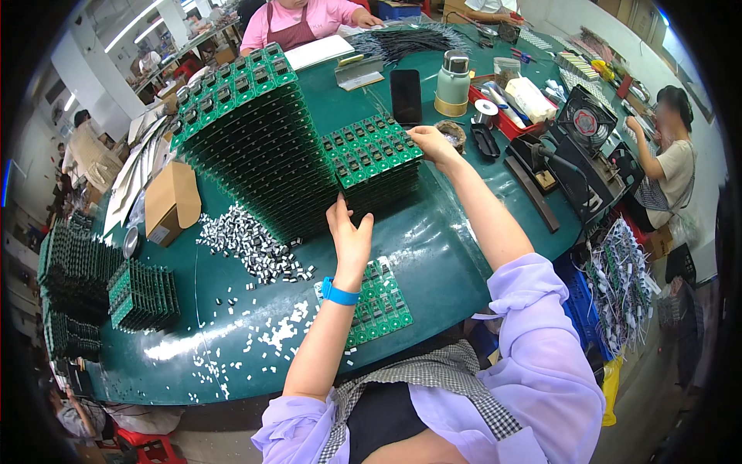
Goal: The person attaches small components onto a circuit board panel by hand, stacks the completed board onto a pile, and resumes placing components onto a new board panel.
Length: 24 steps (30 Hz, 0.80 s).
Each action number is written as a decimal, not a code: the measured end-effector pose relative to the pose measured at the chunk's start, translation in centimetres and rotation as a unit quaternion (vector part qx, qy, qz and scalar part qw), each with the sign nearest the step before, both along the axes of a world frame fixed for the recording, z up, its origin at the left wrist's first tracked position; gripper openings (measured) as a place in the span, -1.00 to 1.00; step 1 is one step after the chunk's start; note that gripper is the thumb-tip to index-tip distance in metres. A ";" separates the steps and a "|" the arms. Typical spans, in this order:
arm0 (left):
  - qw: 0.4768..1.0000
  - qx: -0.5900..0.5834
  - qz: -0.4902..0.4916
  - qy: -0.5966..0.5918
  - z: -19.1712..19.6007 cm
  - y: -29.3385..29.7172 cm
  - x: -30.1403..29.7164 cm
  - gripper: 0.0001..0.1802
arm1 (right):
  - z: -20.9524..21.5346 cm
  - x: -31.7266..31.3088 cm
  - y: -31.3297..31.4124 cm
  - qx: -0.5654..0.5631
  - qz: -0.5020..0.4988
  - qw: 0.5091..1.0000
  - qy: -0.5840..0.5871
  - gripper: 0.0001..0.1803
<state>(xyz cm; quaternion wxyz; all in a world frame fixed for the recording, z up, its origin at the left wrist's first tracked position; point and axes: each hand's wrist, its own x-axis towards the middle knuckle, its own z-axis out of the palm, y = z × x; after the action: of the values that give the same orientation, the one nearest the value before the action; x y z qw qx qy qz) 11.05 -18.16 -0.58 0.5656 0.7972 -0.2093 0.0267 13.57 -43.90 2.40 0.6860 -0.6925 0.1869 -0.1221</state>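
Note:
A shorter stack of green circuit board panels (379, 174) stands on the table in front of me, with rows of black parts on its top panel. My right hand (435, 145) grips the right corner of that top panel. At the stack's near left corner is my left hand (349, 236), fingertips against the board edges and thumb spread apart. A blue band (340, 291) circles my left wrist. Close by on the left rises a much taller stack of panels (247, 147). One more circuit board panel (382, 305) lies flat near the table edge, partly behind my left forearm.
Black-and-white small parts (251, 243) lie heaped left of centre, with white bits (282, 332) scattered nearer. Farther back are a phone (405, 97), a flask (453, 83) and a red tray (510, 116). A fan unit (586, 120) stands right. Other people work around the table.

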 end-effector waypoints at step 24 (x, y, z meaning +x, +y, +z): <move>0.994 -0.074 0.001 0.083 0.3 0.2 -0.9 -0.26 | -0.6 -0.7 0.4 -0.046 -0.036 0.998 0.035 -0.72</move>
<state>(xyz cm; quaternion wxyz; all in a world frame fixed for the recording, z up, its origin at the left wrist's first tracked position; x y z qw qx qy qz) 10.15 -18.00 -0.27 0.6388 0.7526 -0.1581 -0.0235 12.83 -43.55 1.79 0.6418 -0.7199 0.2294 -0.1309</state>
